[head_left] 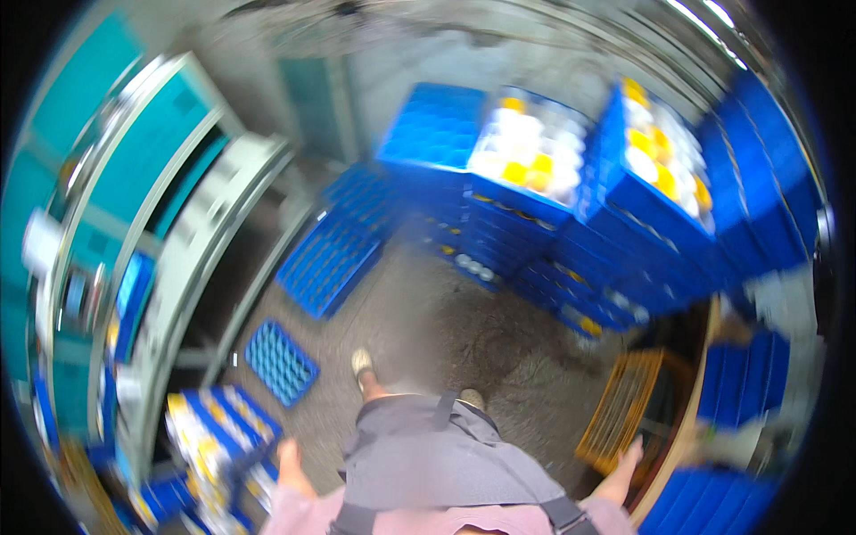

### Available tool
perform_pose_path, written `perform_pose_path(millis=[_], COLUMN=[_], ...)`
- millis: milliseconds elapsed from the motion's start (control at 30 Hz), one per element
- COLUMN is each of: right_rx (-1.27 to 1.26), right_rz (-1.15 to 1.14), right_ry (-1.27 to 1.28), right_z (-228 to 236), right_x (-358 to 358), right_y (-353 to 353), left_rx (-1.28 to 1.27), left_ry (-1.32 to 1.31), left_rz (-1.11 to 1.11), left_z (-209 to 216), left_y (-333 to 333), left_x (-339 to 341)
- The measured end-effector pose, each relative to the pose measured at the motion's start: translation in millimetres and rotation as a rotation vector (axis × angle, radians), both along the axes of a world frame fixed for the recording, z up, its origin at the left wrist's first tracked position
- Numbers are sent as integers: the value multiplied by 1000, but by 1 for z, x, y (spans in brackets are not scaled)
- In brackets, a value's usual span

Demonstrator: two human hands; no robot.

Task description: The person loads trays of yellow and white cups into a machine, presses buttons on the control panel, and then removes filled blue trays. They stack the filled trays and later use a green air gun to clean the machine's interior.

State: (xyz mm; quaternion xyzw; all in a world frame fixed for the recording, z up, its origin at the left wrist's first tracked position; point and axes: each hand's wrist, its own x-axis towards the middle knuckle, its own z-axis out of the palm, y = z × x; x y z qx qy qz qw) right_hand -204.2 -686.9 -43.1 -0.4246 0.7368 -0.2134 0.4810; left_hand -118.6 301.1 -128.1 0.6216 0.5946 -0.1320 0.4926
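Observation:
My left hand (pixel 289 451) hangs low at my side, blurred, its fingers loosely apart and nothing seen in it. Nearest to it is a blue crate (pixel 259 412) filled with white and yellow pieces. My right hand (pixel 631 455) hangs at the other side with fingers stretched out, also without anything visible in it. Just beyond that hand stands an orange slatted crate (pixel 619 406); whether they touch I cannot tell. I wear a grey apron (pixel 437 464), and my feet show on the floor below it.
Stacked blue crates, several holding white and yellow pieces (pixel 530 156), line the far right. A blue perforated crate (pixel 328 260) and a smaller blue tray (pixel 281 362) lie on the brown floor (pixel 419 308). Teal and grey machinery (pixel 214 187) stands left; a wooden edge (pixel 687 428) runs at right.

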Motion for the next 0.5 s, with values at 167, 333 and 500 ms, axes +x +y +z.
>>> perform_pose_path(millis=[167,333,500], right_rx=[-590,-414,-319], right_rz=[441,197,-207], right_ry=[-157,-309,-448], right_z=[61,73,19], right_x=[-44,-24,-24], right_y=[-47,-83,-160], left_rx=[299,291,326], left_ry=[1,-313,-212], left_rz=[-590,-821,-849], left_z=[23,127,136], left_y=[-221,-308,-324], left_x=[92,152,148])
